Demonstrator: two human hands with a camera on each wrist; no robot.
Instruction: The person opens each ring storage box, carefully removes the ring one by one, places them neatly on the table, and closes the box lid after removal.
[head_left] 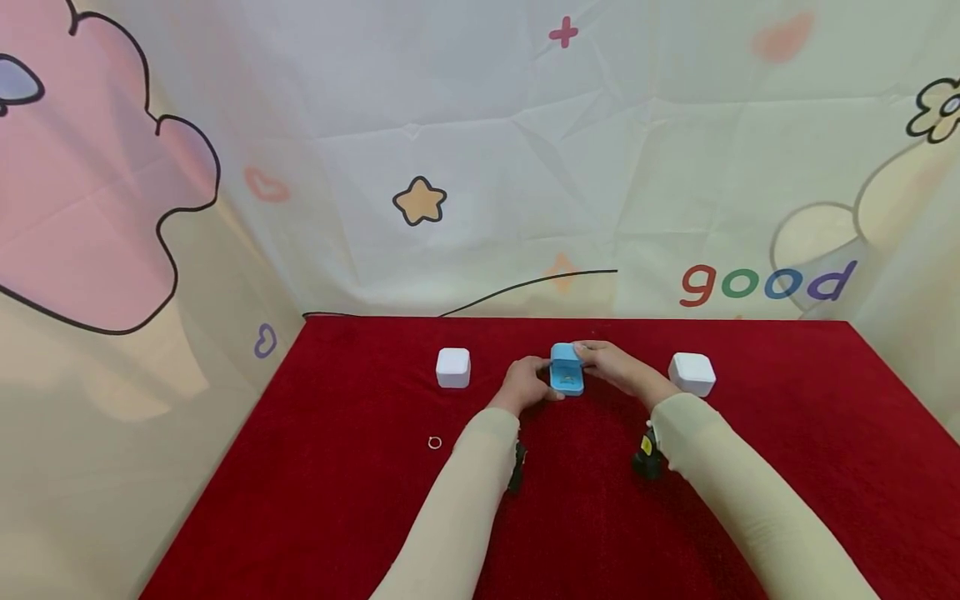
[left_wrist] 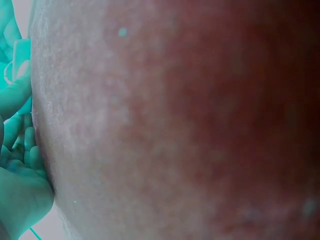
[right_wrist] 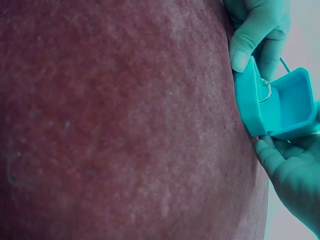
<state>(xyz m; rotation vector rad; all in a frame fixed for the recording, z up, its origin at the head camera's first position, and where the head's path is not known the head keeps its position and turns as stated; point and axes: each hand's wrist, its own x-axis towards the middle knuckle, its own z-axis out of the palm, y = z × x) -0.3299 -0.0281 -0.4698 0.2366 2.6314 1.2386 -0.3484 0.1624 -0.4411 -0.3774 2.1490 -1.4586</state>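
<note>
A light blue ring box (head_left: 566,387) stands with its lid raised near the back middle of the red cloth. Inside it sits a ring (right_wrist: 269,91), seen clearly in the right wrist view. My left hand (head_left: 521,383) grips the box from the left, its thumb at the lower front corner. From the other side my right hand (head_left: 609,364) holds the box by the lid, with the thumb near its top right. The left wrist view shows only part of the hands and a sliver of the box (left_wrist: 21,52); red cloth fills most of it.
A loose ring (head_left: 435,442) lies on the red cloth (head_left: 322,500), left of my left forearm. One white box (head_left: 453,368) stands left of the hands, another white box (head_left: 692,374) to the right. Behind the table hangs a printed curtain (head_left: 517,192).
</note>
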